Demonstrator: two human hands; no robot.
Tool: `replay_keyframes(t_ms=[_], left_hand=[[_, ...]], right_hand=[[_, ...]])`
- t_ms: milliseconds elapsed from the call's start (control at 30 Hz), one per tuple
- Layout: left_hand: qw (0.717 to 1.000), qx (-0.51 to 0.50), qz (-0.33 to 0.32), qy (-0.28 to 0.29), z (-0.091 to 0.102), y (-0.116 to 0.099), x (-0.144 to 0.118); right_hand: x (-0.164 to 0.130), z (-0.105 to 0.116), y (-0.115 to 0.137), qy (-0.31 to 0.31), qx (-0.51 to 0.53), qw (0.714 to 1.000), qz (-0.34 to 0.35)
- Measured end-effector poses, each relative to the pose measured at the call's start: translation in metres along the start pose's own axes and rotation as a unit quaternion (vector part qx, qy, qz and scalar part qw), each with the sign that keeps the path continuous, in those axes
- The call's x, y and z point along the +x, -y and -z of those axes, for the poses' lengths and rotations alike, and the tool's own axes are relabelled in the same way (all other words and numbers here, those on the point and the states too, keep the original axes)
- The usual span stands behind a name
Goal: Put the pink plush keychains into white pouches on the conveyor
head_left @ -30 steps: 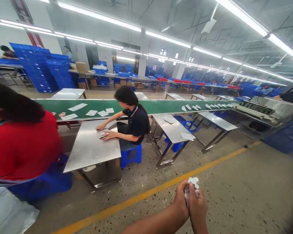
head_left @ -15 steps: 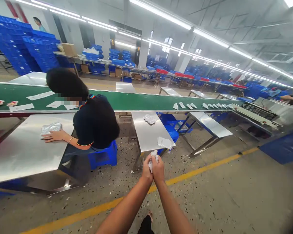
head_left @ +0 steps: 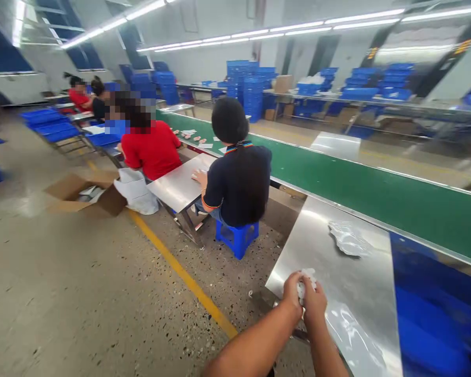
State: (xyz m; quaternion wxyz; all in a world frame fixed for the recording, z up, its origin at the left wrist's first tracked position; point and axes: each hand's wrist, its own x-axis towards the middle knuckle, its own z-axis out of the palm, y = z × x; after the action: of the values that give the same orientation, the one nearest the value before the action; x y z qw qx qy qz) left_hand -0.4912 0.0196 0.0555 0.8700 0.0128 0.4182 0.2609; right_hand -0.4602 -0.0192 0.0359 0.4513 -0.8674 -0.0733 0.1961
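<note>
Two steel tables point(head_left: 349, 272) flank the green belt point(head_left: 377, 199); a person in black point(head_left: 239, 183) sits at the far one. Your left hand point(head_left: 291, 292) and right hand point(head_left: 315, 306) press together, clamped on white pieces point(head_left: 305, 280) above the near table's edge.

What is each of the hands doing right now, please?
Left hand: closed on the white bundle, above the steel table.
Right hand: closed on the same bundle.
</note>
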Motion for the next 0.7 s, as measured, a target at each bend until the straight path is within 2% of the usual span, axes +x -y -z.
replay_keyframes(t_ms=[133,333,433,567,700], left_hand=[[0.993,0.015,-0.110,-0.047,-0.016,0.027,0.060],[0.975,0.116,-0.160,-0.100,-0.014,0.065,0.110],[0.965,0.159,-0.185,-0.100,-0.014,0.074,0.118],[0.951,0.189,-0.228,-0.093,-0.020,0.076,0.110],[0.936,0.201,-0.263,-0.119,-0.028,0.077,0.104]], right_hand=[[0.069,0.000,-0.024,0.068,-0.049,0.996,-0.013],[0.114,0.010,-0.037,0.137,-0.099,0.986,0.001],[0.126,0.018,-0.035,0.166,-0.106,0.980,0.011],[0.135,0.035,-0.038,0.210,-0.106,0.971,0.032],[0.146,0.054,-0.046,0.250,-0.106,0.962,0.032]])
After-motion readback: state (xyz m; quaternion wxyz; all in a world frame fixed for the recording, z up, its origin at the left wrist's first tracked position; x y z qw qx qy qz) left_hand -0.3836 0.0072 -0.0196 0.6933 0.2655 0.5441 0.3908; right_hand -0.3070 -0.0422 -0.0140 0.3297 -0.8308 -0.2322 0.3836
